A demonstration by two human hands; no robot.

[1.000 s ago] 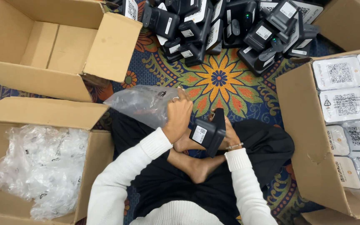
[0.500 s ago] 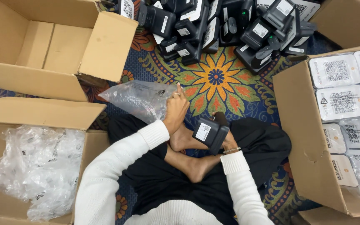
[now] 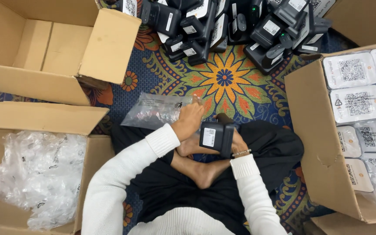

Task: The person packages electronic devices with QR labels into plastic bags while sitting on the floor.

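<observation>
1. Black device (image 3: 216, 138), a boxy unit with a white label on its near face, sat in the grip of the right hand (image 3: 236, 141), held over the person's crossed legs; the right fingers were closed round its far side.
2. Largest of the things around was the open cardboard box (image 3: 314, 130) on the right, packed with white labelled packs in clear wrapping.
3. An empty open cardboard carton (image 3: 44, 48) stood at the upper left on the patterned rug (image 3: 225, 78), its flaps spread.
4. A third cardboard box (image 3: 96, 152) lay at the lower left, filled with crumpled clear plastic bags (image 3: 31, 174).
5. A heap of black devices (image 3: 227, 26) of the same kind, each with a white label, was piled on the rug at the top, well apart from the held one.
6. A clear plastic bag (image 3: 157, 111) lay flat on the rug just beyond the person's left knee.
7. The left hand (image 3: 189, 122) reached forward with its fingers loosely spread, the fingertips resting at the bag's right edge; it clasped nothing that could be seen, and its heel was just beside the held device.
8. A thin bracelet (image 3: 241, 152) ringed the right wrist above the white sleeve cuff.
</observation>
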